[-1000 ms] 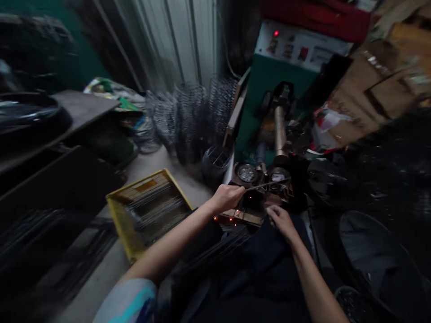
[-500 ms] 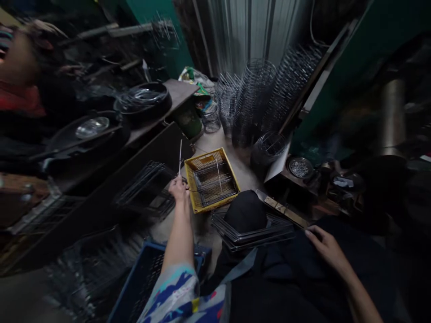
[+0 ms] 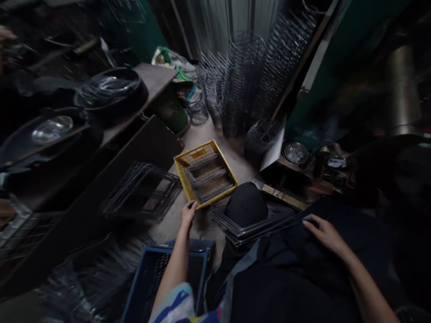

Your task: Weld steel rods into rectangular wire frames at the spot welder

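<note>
My left hand [image 3: 188, 214] is closed, its fingertips pinched at the near left corner of a yellow plastic crate [image 3: 183, 177]. Inside the crate lie several dark rectangular wire frames [image 3: 206, 169]. My right hand [image 3: 319, 228] hovers over or rests on the dark cloth on my right leg; its fingers are loosely curved and apart, with nothing visible in them. Across my lap, around a dark-covered knee [image 3: 247, 204], is a stack of flat wire frames [image 3: 235, 231].
More wire frames [image 3: 144, 190] lean left of the crate. A blue crate [image 3: 134, 287] stands below my left forearm. Tall stacks of round wire baskets [image 3: 240, 85] stand at the back. A bowl of small metal parts [image 3: 295, 153] sits right. A workbench [image 3: 158, 83] runs along the left.
My left hand has moved down to the crate's near corner, and the thin bright rods seen at it and over the crate are gone from view. My right hand stays nearly in place.
</note>
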Demonstrator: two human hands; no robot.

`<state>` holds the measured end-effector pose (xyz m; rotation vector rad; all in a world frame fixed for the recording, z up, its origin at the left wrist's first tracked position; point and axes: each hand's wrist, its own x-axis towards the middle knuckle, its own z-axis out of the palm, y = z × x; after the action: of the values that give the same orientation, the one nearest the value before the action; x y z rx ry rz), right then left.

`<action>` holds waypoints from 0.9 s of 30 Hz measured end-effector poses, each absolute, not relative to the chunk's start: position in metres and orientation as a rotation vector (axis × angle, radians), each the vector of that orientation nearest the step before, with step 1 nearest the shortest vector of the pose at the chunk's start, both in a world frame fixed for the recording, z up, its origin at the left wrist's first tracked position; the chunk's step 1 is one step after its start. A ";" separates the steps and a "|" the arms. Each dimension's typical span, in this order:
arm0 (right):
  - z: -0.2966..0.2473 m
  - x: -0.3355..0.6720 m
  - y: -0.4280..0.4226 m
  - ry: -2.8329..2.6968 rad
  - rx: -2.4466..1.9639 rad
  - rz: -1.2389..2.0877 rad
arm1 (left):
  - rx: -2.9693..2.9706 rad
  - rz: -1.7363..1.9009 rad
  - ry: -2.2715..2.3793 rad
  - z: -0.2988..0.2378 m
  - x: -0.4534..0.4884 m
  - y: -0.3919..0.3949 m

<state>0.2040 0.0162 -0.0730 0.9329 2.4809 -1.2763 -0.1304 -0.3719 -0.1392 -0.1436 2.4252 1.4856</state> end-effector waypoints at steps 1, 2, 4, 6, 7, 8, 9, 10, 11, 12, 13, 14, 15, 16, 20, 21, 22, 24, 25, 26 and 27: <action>-0.071 0.201 0.015 2.493 0.914 -1.268 | -0.025 1.444 2.376 -0.131 -0.118 -0.368; -0.069 0.197 0.014 2.510 0.899 -1.256 | 0.091 1.413 2.307 -0.120 -0.105 -0.361; -0.062 0.189 0.010 2.560 0.879 -1.238 | 0.401 1.321 2.150 -0.095 -0.076 -0.343; -0.055 0.183 0.006 2.610 0.860 -1.248 | 0.843 1.161 2.029 -0.070 -0.048 -0.322; -0.052 0.183 0.005 2.629 0.846 -1.265 | 1.039 1.080 2.018 -0.060 -0.037 -0.313; -0.050 0.183 0.005 2.645 0.836 -1.285 | 1.214 1.003 2.014 -0.053 -0.028 -0.304; -0.047 0.186 0.006 2.658 0.833 -1.302 | 1.336 0.947 2.028 -0.047 -0.023 -0.297; -0.044 0.191 0.008 2.672 0.843 -1.311 | 1.394 0.914 2.042 -0.044 -0.020 -0.292; -0.041 0.197 0.011 2.688 0.867 -1.310 | 1.421 0.887 2.035 -0.043 -0.020 -0.289; -0.037 0.205 0.015 2.705 0.902 -1.301 | 1.428 0.853 2.012 -0.044 -0.021 -0.287; -0.034 0.213 0.019 2.726 0.945 -1.283 | 1.414 0.818 1.997 -0.044 -0.024 -0.285; -0.030 0.223 0.025 2.748 0.990 -1.260 | 1.389 0.787 1.984 -0.045 -0.027 -0.284; -0.026 0.233 0.030 2.770 1.039 -1.233 | 1.353 0.768 1.969 -0.046 -0.030 -0.283; -0.022 0.243 0.036 2.788 1.095 -1.207 | 1.301 0.765 1.952 -0.046 -0.033 -0.282; -0.007 0.280 0.057 2.802 1.320 -1.145 | 1.021 0.841 1.824 -0.043 -0.036 -0.272; -0.004 0.288 0.062 2.811 1.366 -1.137 | 0.987 0.849 1.823 -0.042 -0.037 -0.268; -0.002 0.297 0.067 2.826 1.410 -1.126 | 0.988 0.849 1.849 -0.040 -0.038 -0.264; 0.001 0.317 0.077 2.861 1.529 -1.109 | 1.073 0.830 1.962 -0.038 -0.041 -0.254; 0.001 0.328 0.083 2.869 1.609 -1.093 | 1.132 0.816 2.025 -0.036 -0.044 -0.249; 0.000 0.340 0.090 2.869 1.699 -1.064 | 1.191 0.795 2.072 -0.034 -0.046 -0.244; -0.003 0.354 0.096 2.862 1.790 -1.016 | 1.241 0.777 2.104 -0.032 -0.049 -0.240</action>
<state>0.3541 0.0962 -0.0026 1.7895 2.8623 -1.0159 -0.0491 -0.2397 -0.0323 1.2411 2.1041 0.7773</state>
